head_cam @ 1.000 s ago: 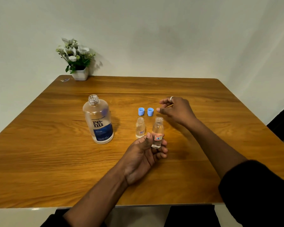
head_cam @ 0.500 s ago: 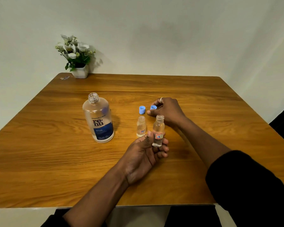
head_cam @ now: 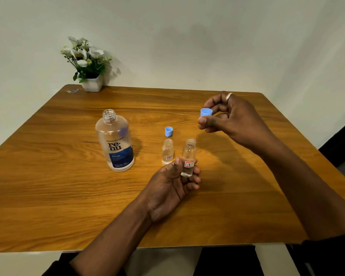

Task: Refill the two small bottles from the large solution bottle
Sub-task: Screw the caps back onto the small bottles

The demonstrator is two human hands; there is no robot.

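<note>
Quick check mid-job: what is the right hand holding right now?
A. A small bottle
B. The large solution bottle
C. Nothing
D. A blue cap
D: the right hand pinches a blue cap in the air, while the left hand grips the uncapped small bottle.

Table (head_cam: pixel 48 196): glossy wood grain. Bottles (head_cam: pixel 116 140): clear smooth plastic. Caps (head_cam: pixel 168 131): matt blue plastic. Ring (head_cam: pixel 229 96): metal.

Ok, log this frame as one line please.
left hand: holds uncapped small bottle | right hand: pinches blue cap, raised | second small bottle: uncapped | large solution bottle: uncapped
</note>
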